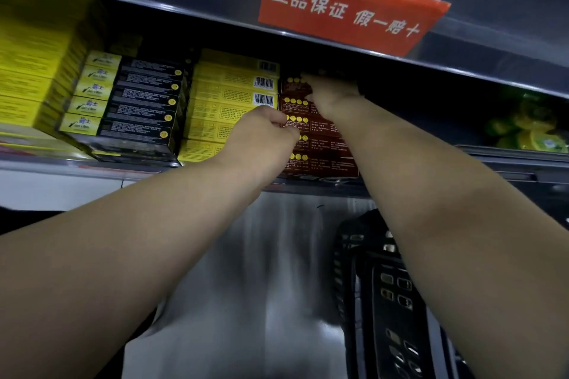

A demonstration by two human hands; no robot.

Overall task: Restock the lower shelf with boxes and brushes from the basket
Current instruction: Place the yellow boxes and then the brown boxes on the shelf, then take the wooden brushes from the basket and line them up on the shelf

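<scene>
Red-brown boxes point(311, 132): right hand point(331, 95) grips top box, left hand point(264, 135) curled, pinching stack's edge.

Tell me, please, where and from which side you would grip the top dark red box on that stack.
Probably by its front end: the top dark red box lies flat, yellow boxes close against its left, shelf edge just above. Come straight from the front, fingers on its narrow sides.

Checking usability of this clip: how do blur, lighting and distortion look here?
Head view: yellow boxes at far left are smeared; shelf edges bow from the wide lens; the recess right of the red-brown boxes is black; both hands are exposed well.
</scene>
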